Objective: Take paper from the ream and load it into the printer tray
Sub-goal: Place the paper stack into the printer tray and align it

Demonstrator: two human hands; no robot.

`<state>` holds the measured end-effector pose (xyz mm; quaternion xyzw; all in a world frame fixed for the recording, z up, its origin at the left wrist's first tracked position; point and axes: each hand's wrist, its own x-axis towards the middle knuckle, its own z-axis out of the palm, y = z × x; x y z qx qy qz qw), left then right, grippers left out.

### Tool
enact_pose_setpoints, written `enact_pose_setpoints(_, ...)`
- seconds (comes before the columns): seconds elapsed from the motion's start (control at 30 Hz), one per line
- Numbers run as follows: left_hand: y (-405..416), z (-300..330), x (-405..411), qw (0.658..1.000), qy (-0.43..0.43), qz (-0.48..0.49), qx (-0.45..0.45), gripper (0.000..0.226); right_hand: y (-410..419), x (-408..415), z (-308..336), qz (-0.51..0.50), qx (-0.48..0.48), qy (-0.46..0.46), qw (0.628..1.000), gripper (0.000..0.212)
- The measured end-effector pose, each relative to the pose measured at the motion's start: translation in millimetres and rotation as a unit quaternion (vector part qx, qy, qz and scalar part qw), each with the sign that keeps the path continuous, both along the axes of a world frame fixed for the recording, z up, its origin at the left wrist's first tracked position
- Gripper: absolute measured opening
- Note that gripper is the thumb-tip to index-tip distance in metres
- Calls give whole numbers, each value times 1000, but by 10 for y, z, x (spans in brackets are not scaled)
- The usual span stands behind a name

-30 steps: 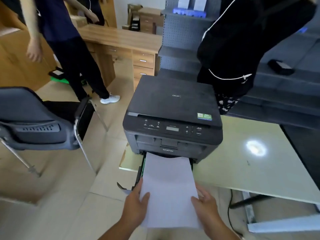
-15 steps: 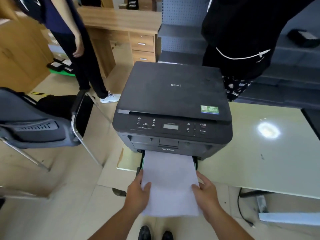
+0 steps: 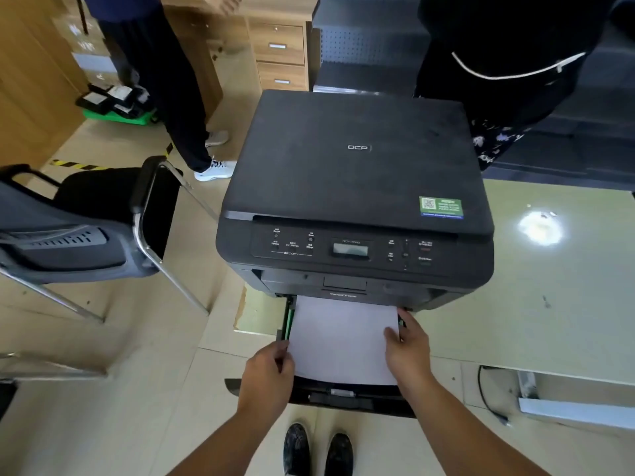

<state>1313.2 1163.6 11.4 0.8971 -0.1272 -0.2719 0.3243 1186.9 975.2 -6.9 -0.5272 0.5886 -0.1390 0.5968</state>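
We grip the paper [image 3: 343,338] by its side edges — left hand [image 3: 266,376], right hand [image 3: 409,348]. It lies in the tray [image 3: 343,395] pulled out of the printer [image 3: 357,187] at the table's [image 3: 549,321] front edge.

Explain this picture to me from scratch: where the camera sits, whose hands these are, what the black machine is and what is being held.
The camera is worn on a person's head, looking down, so the two bare arms are the wearer's own. The black box is a printer standing on a pale table. Its paper tray is pulled out in front. The left hand and right hand grip the side edges of a white paper stack, lying over the tray. Other people stand behind, and an office chair sits to the left.
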Motion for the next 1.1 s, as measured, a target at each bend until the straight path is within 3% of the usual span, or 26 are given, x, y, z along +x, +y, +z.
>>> enact_pose_setpoints(0.27,43,-33,23,999,-46,-16,18,21,-15,237,-235,-7,-57,102,993,44)
enact_pose_setpoints(0.43,23,-12,43,999,-48,-18,3,20,22,238,-215,3,-86,92,992,41)
enact_pose_setpoints(0.53,-36,10,59,998,-57,-24,-11,23,62,27,-40,-18,-167,70,983,32)
enact_pose_setpoints(0.63,-93,-9,69,998,-50,-31,-17,27,18,-301,-15,0,-244,137,960,40)
enact_pose_setpoints(0.8,-196,-54,20,998,-60,-3,-16,37,23,-412,-84,86,-191,218,953,7)
enact_pose_setpoints(1.1,-229,-68,-21,997,-74,6,12,32,30,-354,-142,119,-205,254,938,15)
